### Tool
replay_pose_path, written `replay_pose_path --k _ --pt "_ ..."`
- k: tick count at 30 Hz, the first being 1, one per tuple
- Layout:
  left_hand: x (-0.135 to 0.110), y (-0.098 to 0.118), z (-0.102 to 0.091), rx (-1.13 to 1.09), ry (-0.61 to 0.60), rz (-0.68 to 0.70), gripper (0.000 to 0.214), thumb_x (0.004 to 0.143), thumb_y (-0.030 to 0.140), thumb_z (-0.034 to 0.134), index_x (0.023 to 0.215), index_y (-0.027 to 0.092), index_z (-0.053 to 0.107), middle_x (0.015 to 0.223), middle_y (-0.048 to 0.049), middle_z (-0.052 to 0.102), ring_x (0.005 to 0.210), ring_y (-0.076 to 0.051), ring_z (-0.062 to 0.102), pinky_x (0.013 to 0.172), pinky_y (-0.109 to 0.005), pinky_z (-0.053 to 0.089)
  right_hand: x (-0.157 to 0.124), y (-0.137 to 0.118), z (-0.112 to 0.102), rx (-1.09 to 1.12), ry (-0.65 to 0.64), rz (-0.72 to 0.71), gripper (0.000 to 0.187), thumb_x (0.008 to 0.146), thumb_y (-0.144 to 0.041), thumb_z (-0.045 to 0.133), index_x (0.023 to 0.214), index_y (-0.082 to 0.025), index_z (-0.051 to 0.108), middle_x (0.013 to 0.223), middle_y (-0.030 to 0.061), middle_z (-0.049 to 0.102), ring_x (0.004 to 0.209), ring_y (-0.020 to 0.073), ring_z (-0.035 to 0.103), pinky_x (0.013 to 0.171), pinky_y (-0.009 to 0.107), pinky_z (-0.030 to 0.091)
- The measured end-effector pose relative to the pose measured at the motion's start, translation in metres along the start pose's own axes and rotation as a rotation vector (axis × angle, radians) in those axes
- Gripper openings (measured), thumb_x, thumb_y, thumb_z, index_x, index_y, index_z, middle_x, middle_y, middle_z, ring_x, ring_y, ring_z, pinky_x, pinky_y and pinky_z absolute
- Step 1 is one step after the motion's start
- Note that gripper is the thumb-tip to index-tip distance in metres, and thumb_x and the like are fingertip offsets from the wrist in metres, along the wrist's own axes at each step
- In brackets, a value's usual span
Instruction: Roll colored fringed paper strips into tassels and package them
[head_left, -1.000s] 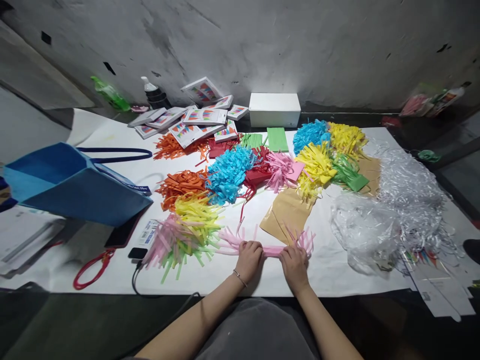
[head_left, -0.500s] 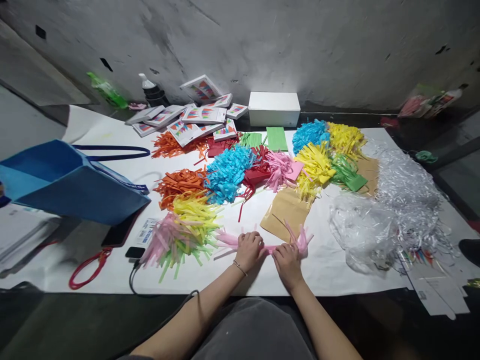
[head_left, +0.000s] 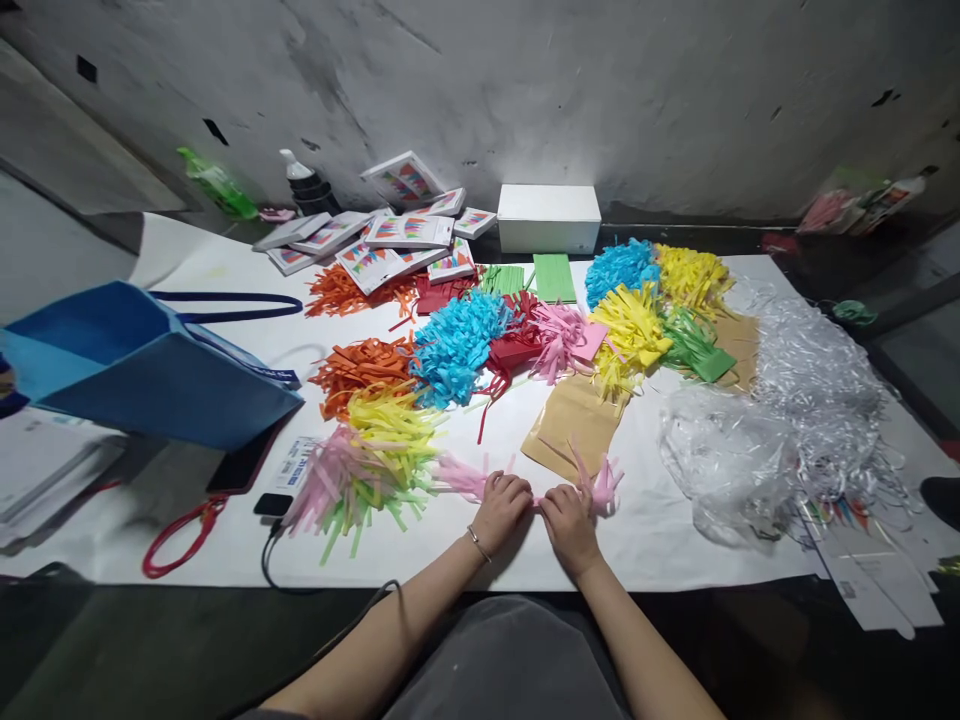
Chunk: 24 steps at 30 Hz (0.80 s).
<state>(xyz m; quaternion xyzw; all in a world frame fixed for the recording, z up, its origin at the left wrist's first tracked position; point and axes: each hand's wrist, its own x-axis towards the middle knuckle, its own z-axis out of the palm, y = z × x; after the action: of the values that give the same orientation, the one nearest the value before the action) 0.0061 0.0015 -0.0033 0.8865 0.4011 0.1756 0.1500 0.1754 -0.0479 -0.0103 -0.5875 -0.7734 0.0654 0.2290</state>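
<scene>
From the head view, my left hand [head_left: 504, 508] and right hand [head_left: 568, 520] sit close together. Both pinch the middle of the pink fringed paper strip [head_left: 604, 483] near the desk's [head_left: 660, 545] front edge. It looks feather-light, limp and easily torn, so I'd hold the uncut band, not the fringe.

A white paper-covered table [head_left: 675, 540] carries a blue bag [head_left: 150, 370] at the left, heaped coloured paper fringes [head_left: 457, 345] across the middle, printed packets [head_left: 409, 232] and a white box [head_left: 549, 218] at upper centre, brown envelopes [head_left: 574, 420], a pink fringe strip [head_left: 459, 476] at lower centre and crumpled clear plastic [head_left: 787, 420] at the right.
</scene>
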Motion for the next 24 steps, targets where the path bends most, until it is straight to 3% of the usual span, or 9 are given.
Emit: replay_pose_path --k 6,13,16,21,24 --pt "-0.015 -0.005 -0.006 -0.018 0.007 -0.024 0.01 0.088 0.026 0.057 0.089 0.027 0.067 0.097 -0.0009 0.066 0.097 -0.02 0.051 0.096 -0.045 0.027 -0.018 0.011 -0.007 -0.017 0.03 0.037 0.013 0.093 -0.021 0.051 0.091 -0.025 0.063 0.094 0.0017 0.064 0.098 0.0192 0.052 0.104 0.044 0.02" --pt "-0.007 0.01 -0.015 0.037 -0.016 -0.369 0.019 0.088 0.026 0.052 0.078 0.019 0.066 0.095 -0.0075 0.061 0.094 -0.024 0.05 0.085 -0.042 0.032 0.0 0.006 -0.011 -0.141 0.026 0.213 0.019 0.094 -0.023 0.047 0.083 -0.02 0.062 0.094 0.0076 0.062 0.099 0.0241 0.052 0.099 0.047 0.024" --pt "0.004 0.013 -0.016 0.12 -0.073 -0.425 0.016 0.085 0.025 0.054 0.077 0.019 0.065 0.096 -0.0082 0.059 0.094 -0.026 0.049 0.081 -0.042 0.032 0.006 0.002 -0.011 -0.175 0.047 0.25 0.016 0.092 -0.021 0.048 0.084 -0.019 0.063 0.097 0.011 0.062 0.102 0.0268 0.051 0.098 0.049 0.024" --pt "0.007 0.012 -0.02 0.115 -0.087 -0.416 0.009 0.083 0.026 0.058 0.082 0.02 0.064 0.098 -0.0071 0.059 0.094 -0.025 0.049 0.081 -0.041 0.032 0.003 -0.002 -0.003 -0.111 0.004 0.032 0.009 0.091 -0.022 0.054 0.09 -0.024 0.063 0.097 0.0044 0.064 0.103 0.0217 0.05 0.104 0.048 0.016" --pt "0.002 0.009 -0.02 0.059 -0.065 -0.279 0.006 0.082 0.025 0.062 0.086 0.023 0.065 0.1 -0.0048 0.06 0.096 -0.024 0.049 0.088 -0.043 0.03 0.003 -0.002 0.001 -0.092 -0.024 -0.015 0.011 0.091 -0.021 0.054 0.084 -0.023 0.062 0.085 0.0013 0.064 0.097 0.0195 0.051 0.104 0.047 0.017"
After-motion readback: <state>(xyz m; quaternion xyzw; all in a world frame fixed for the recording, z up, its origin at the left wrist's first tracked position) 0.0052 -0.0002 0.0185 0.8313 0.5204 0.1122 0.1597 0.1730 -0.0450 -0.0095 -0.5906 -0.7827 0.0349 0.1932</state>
